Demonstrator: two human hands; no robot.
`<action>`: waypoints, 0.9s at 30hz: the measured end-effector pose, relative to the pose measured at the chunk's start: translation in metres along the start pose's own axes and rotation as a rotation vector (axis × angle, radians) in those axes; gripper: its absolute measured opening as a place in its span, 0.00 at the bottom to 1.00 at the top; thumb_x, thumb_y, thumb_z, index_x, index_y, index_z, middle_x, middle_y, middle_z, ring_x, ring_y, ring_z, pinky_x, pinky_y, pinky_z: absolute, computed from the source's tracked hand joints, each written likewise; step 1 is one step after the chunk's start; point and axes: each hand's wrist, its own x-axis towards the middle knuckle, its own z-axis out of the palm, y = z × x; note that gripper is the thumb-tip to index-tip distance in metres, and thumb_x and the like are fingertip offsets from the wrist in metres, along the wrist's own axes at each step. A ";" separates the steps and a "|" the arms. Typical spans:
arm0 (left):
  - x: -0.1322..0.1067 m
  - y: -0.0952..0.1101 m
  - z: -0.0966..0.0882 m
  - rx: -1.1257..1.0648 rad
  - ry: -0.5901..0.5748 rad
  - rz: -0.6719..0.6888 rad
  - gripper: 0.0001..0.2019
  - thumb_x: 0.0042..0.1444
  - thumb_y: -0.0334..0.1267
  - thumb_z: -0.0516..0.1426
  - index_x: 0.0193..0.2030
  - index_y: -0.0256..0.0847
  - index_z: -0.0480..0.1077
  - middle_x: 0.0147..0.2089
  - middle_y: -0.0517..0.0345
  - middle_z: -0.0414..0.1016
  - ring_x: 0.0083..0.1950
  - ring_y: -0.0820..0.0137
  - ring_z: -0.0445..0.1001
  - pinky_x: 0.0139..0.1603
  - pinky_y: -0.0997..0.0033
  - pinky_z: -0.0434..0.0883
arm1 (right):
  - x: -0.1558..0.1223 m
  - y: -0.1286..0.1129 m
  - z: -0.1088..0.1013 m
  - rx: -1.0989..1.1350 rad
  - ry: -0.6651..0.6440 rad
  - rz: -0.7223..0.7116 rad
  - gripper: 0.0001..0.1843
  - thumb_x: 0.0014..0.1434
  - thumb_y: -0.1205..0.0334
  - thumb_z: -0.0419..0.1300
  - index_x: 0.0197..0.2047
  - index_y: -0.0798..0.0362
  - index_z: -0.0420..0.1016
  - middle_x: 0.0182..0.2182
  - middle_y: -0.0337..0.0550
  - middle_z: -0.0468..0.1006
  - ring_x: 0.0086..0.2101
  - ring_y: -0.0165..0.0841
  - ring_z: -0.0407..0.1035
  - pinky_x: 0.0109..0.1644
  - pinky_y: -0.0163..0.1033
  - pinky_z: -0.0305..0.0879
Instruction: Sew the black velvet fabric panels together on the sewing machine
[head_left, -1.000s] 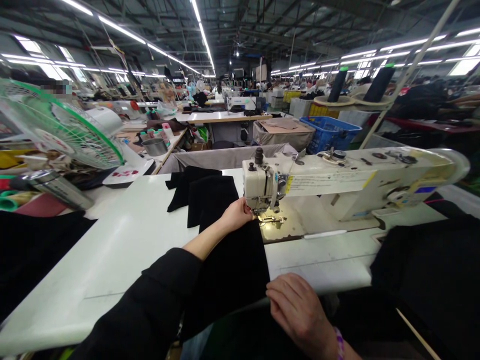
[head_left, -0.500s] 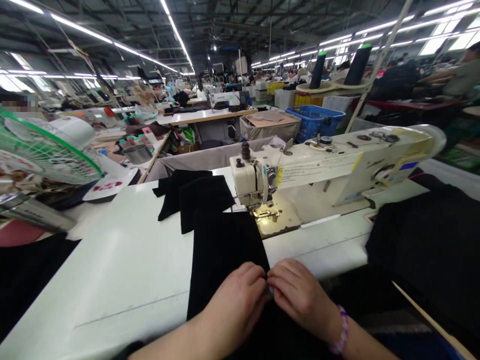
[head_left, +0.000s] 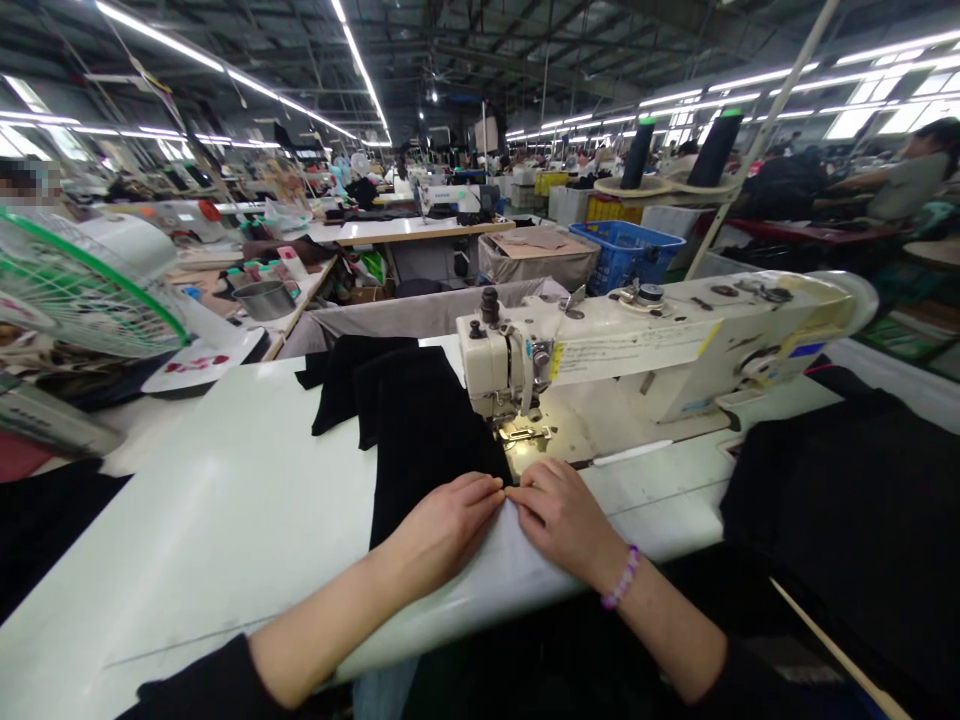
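A cream sewing machine (head_left: pixel 660 340) stands on a white table (head_left: pixel 225 500). A long strip of black fabric (head_left: pixel 420 430) lies to the left of its presser foot (head_left: pixel 523 434). My left hand (head_left: pixel 442 525) rests on the fabric's near end, its fingertips pinched at the right corner. Beside it, my right hand (head_left: pixel 559 515) has its fingers closed at that same corner, a few centimetres in front of the presser foot. A beaded bracelet (head_left: pixel 621 580) is on my right wrist.
A green-rimmed fan (head_left: pixel 82 290) stands at the left. More black cloth (head_left: pixel 847 500) is piled at the right and at the far left (head_left: pixel 37 520). Two thread cones (head_left: pixel 679 150) rise behind the machine. Behind are a blue crate (head_left: pixel 634 250), other sewing tables and workers.
Both hands have pushed the fabric's near end forward along the table, from near the front edge up close to the presser foot. A second ago my left hand was reaching up by the needle.
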 end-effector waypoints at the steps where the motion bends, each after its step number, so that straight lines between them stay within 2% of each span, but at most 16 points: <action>1: 0.003 -0.004 -0.001 0.006 -0.001 -0.008 0.15 0.67 0.32 0.51 0.55 0.39 0.75 0.53 0.45 0.79 0.57 0.61 0.76 0.59 0.58 0.75 | 0.004 0.002 0.001 -0.008 -0.007 0.004 0.09 0.59 0.74 0.62 0.39 0.53 0.80 0.33 0.43 0.73 0.39 0.39 0.66 0.45 0.45 0.64; 7: 0.018 -0.028 -0.008 -0.009 0.025 -0.028 0.14 0.64 0.29 0.51 0.51 0.38 0.77 0.50 0.45 0.79 0.53 0.60 0.77 0.56 0.59 0.76 | 0.032 0.014 0.008 -0.057 -0.035 0.039 0.09 0.61 0.74 0.61 0.39 0.53 0.81 0.33 0.43 0.75 0.40 0.39 0.66 0.47 0.45 0.63; 11: 0.028 -0.043 -0.013 0.081 -0.009 -0.029 0.16 0.64 0.28 0.49 0.51 0.36 0.76 0.51 0.44 0.78 0.54 0.60 0.76 0.57 0.59 0.75 | 0.045 0.019 0.012 -0.069 -0.025 0.073 0.09 0.62 0.73 0.61 0.39 0.52 0.81 0.34 0.45 0.76 0.40 0.41 0.67 0.45 0.45 0.63; 14: 0.033 -0.053 -0.015 0.123 -0.022 -0.041 0.15 0.65 0.29 0.50 0.51 0.35 0.76 0.53 0.44 0.78 0.56 0.60 0.75 0.60 0.60 0.74 | 0.041 0.017 0.013 -0.053 0.007 0.093 0.09 0.62 0.72 0.61 0.42 0.52 0.81 0.36 0.46 0.77 0.41 0.42 0.68 0.46 0.47 0.65; 18: 0.033 -0.054 -0.010 0.159 0.002 -0.100 0.16 0.67 0.31 0.49 0.54 0.35 0.74 0.55 0.45 0.77 0.57 0.62 0.75 0.62 0.62 0.72 | 0.012 0.005 0.007 0.005 0.090 0.115 0.12 0.61 0.71 0.60 0.47 0.53 0.78 0.41 0.48 0.78 0.43 0.42 0.71 0.50 0.48 0.68; 20: 0.031 -0.048 -0.005 0.183 0.023 -0.159 0.16 0.68 0.32 0.48 0.55 0.37 0.74 0.57 0.46 0.76 0.59 0.64 0.74 0.63 0.64 0.71 | -0.009 0.000 -0.005 0.034 0.140 0.128 0.12 0.64 0.69 0.57 0.49 0.53 0.77 0.42 0.48 0.79 0.44 0.40 0.73 0.50 0.46 0.70; 22: 0.029 -0.044 -0.001 0.217 0.063 -0.259 0.18 0.69 0.33 0.47 0.57 0.37 0.73 0.61 0.46 0.74 0.61 0.63 0.72 0.65 0.62 0.69 | -0.035 0.002 -0.027 0.043 0.209 0.168 0.12 0.67 0.65 0.54 0.49 0.52 0.77 0.43 0.48 0.79 0.44 0.39 0.74 0.50 0.45 0.71; 25: 0.023 -0.050 -0.001 0.283 0.147 -0.500 0.22 0.69 0.37 0.45 0.66 0.34 0.65 0.69 0.37 0.65 0.69 0.52 0.64 0.67 0.46 0.64 | -0.081 0.027 -0.078 -0.054 0.344 0.298 0.13 0.68 0.59 0.53 0.49 0.50 0.76 0.45 0.48 0.79 0.45 0.40 0.74 0.52 0.45 0.69; 27: 0.017 -0.066 -0.007 0.305 0.159 -0.668 0.27 0.69 0.42 0.47 0.70 0.30 0.59 0.72 0.29 0.57 0.73 0.41 0.55 0.66 0.33 0.58 | -0.117 0.054 -0.116 -0.212 0.406 0.427 0.15 0.65 0.52 0.55 0.48 0.50 0.77 0.46 0.50 0.78 0.42 0.44 0.74 0.50 0.49 0.68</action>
